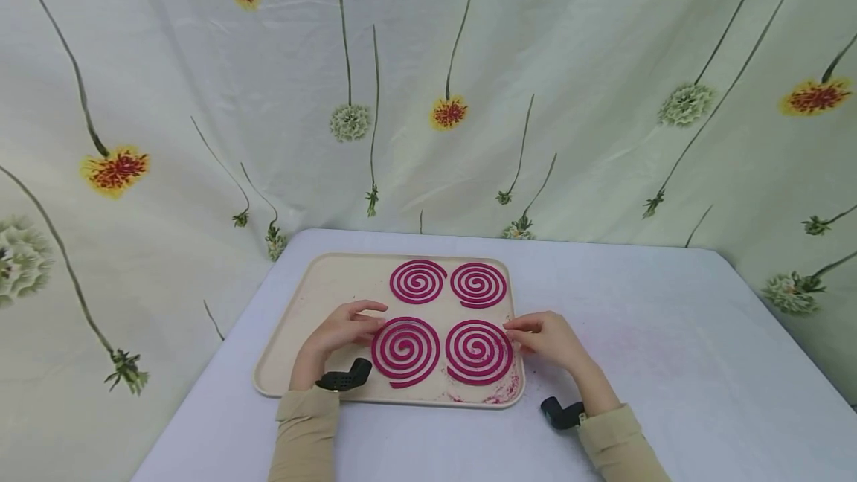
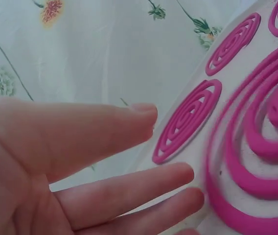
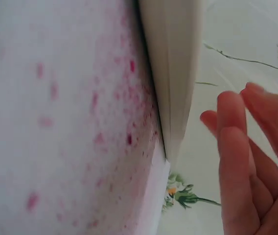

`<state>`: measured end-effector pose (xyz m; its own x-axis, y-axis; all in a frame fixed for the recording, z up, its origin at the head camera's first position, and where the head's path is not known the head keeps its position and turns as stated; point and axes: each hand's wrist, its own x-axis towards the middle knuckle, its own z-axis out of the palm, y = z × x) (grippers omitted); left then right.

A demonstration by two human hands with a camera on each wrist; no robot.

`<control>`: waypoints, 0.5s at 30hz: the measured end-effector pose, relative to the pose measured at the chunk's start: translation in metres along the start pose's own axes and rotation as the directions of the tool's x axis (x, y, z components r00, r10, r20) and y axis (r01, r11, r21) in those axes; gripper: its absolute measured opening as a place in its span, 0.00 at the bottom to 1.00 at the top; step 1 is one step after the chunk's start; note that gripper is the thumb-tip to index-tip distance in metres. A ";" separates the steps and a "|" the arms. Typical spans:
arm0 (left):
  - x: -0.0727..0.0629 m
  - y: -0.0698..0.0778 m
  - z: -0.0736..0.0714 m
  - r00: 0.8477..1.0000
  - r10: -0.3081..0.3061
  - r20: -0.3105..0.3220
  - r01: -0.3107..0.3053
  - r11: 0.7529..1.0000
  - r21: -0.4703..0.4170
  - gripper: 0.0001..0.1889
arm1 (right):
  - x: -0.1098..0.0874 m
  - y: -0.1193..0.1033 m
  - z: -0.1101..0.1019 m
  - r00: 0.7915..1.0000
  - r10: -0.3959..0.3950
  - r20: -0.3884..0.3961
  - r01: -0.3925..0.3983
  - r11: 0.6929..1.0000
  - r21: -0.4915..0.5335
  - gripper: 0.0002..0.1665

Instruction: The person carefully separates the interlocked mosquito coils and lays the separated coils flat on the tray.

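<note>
Two magenta spiral coils that look like mosquito coils make up the front row on a beige tray (image 1: pixel 335 281): a front left coil (image 1: pixel 404 348) and a front right coil (image 1: pixel 476 349). Behind them lie a back left coil (image 1: pixel 416 283) and a back right coil (image 1: pixel 476 283). My left hand (image 1: pixel 343 329) reaches over the tray, its fingertips right at the left rim of the front left coil. In the left wrist view its fingers (image 2: pixel 129 188) are extended with nothing between them. At the tray's right edge, my right hand (image 1: pixel 549 339) has loosely bent fingers (image 3: pixel 234 161) and holds nothing.
Magenta crumbs (image 1: pixel 502 393) dust the tray's front right corner, and pink specks (image 3: pixel 95 100) mark the white tablecloth (image 1: pixel 636 363) beside it. A flowered curtain (image 1: pixel 415 177) hangs behind the table. Black cameras sit on both wrists.
</note>
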<state>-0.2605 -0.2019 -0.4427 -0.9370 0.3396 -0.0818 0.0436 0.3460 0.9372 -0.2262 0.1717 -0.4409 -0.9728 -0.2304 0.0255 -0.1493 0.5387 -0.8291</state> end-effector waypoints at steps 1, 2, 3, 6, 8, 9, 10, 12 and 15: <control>-0.001 0.002 0.000 1.000 0.014 -0.004 -0.014 0.999 0.031 0.21 | -0.001 -0.002 -0.002 1.000 -0.007 -0.003 0.007 1.000 -0.025 0.14; -0.001 0.004 0.000 1.000 0.030 -0.007 -0.029 0.997 0.066 0.20 | -0.002 -0.004 -0.004 1.000 -0.011 -0.008 0.010 0.999 -0.051 0.15; -0.002 0.006 0.000 0.999 0.045 -0.017 -0.043 0.994 0.101 0.19 | -0.004 -0.006 -0.006 1.000 -0.014 -0.015 0.013 0.997 -0.080 0.16; -0.003 0.015 0.005 0.993 0.100 -0.060 -0.085 0.971 0.222 0.18 | -0.007 -0.013 -0.011 0.999 -0.037 -0.032 0.031 0.985 -0.168 0.18; -0.004 0.024 0.010 0.986 0.136 -0.096 -0.101 0.947 0.305 0.17 | -0.010 -0.017 -0.015 0.998 -0.044 -0.050 0.032 0.975 -0.221 0.18; -0.004 0.028 0.013 0.981 0.155 -0.118 -0.104 0.930 0.354 0.17 | -0.011 -0.019 -0.016 0.997 -0.056 -0.059 0.040 0.969 -0.245 0.18; -0.005 0.033 0.016 0.975 0.172 -0.139 -0.103 0.911 0.400 0.17 | -0.013 -0.021 -0.018 0.995 -0.068 -0.067 0.048 0.962 -0.268 0.18; -0.006 0.042 0.022 0.963 0.213 -0.163 -0.108 0.864 0.493 0.17 | -0.015 -0.025 -0.020 0.992 -0.093 -0.085 0.063 0.950 -0.305 0.19; -0.009 0.055 0.032 0.945 0.276 -0.178 -0.118 0.789 0.602 0.16 | -0.018 -0.028 -0.023 0.985 -0.136 -0.104 0.089 0.926 -0.366 0.19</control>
